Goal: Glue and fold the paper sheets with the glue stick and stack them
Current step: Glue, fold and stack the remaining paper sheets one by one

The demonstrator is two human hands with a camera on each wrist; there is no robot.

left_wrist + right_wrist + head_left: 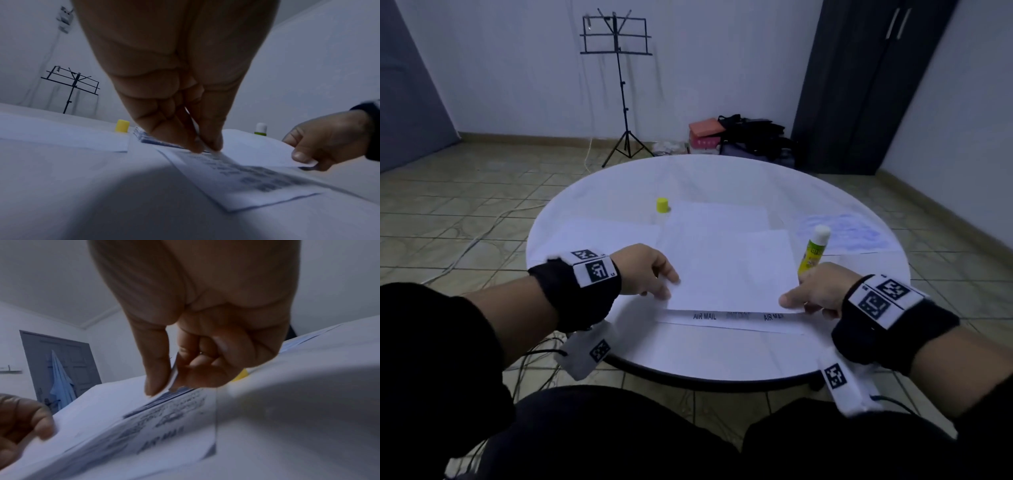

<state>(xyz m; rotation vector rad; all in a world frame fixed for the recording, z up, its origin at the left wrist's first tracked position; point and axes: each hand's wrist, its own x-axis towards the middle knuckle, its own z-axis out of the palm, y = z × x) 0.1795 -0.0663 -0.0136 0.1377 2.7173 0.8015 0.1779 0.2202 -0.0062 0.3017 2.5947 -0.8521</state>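
Both hands pinch the folded flap: left hand (650, 270) on its left corner, right hand (813, 291) on its right. The paper sheet (729, 270) spans between them, long axis hand-to-hand; printed strip likely stays uncovered. Glue stick (813, 248) stands just beyond right hand.

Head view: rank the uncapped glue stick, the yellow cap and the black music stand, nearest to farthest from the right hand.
1. Uncapped glue stick, upright just beyond the right hand.
2. Yellow cap, far left on the table.
3. Black music stand, on the floor by the wall.
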